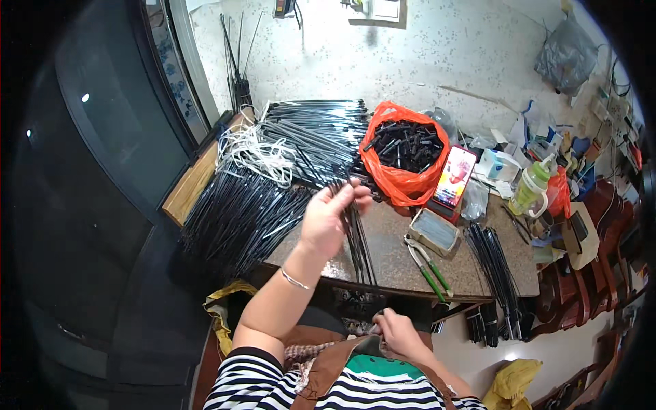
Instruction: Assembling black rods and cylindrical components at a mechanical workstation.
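Note:
My left hand (328, 215) is raised over the front of the speckled table, closed around several thin black rods (359, 249). These rods slant past its fingers, their lower ends reaching the table's front edge. Down by my lap, my right hand (400, 333) is closed, and what its fingers hold is hidden. A big pile of black rods (236, 215) hangs over the table's left front edge, with tangled white cord (256, 154) on top. Behind it lie more shiny dark rods (314, 126). An orange-red plastic bag (396, 188) full of short black pieces stands beyond my left hand.
Right of the bag a lit phone (454, 178) leans upright. Before it sit a small box of grey strips (435, 231) and green-handled pliers (429, 268). A rod bundle (495, 273) juts over the front edge. A green bottle (531, 186) stands among clutter at right.

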Demonstrator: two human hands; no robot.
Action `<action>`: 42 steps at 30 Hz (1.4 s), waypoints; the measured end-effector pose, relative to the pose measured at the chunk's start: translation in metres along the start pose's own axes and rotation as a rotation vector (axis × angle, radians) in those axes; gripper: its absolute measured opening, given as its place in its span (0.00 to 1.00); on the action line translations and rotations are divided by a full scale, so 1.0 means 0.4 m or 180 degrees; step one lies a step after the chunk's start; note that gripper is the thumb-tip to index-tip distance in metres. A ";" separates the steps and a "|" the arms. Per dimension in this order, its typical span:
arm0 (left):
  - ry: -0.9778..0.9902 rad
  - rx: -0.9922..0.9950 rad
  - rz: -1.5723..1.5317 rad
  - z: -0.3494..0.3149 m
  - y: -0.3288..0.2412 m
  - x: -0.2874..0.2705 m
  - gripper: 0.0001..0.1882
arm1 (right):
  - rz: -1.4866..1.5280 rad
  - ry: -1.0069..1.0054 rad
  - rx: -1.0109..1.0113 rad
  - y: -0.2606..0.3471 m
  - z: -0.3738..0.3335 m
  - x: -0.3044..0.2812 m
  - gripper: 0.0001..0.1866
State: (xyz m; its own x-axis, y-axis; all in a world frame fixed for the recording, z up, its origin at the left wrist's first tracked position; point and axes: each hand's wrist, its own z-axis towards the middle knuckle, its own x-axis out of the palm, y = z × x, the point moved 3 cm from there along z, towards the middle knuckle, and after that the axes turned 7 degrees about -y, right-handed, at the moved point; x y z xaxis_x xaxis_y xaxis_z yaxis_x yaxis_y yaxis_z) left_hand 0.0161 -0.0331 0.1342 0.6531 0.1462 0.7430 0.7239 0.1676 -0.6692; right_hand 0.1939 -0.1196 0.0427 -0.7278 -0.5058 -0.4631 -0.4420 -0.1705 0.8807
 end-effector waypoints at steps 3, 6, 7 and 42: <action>-0.0424 0.0555 0.0260 0.045 -0.059 -0.023 0.08 | -0.0921 -0.0682 -0.0049 -0.030 0.003 -0.044 0.07; -0.0210 0.1077 0.0022 0.103 -0.151 -0.031 0.08 | -0.1355 -0.0802 -0.0183 -0.084 0.007 -0.064 0.08; -0.0198 0.1162 0.0023 0.102 -0.161 -0.033 0.08 | -0.1286 -0.0682 -0.0062 -0.105 -0.003 -0.065 0.09; 0.2404 -0.0698 0.3587 -0.031 0.270 -0.118 0.08 | 0.0875 -0.0566 -0.1561 0.074 0.423 -0.172 0.11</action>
State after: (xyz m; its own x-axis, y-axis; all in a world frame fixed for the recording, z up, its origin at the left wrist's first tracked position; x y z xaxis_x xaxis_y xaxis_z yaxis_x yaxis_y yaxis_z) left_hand 0.0663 -0.0341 0.0268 0.8153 -0.4736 -0.3330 -0.2998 0.1467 -0.9427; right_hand 0.1421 0.0530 0.0839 -0.8768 -0.4444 -0.1837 0.0387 -0.4459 0.8942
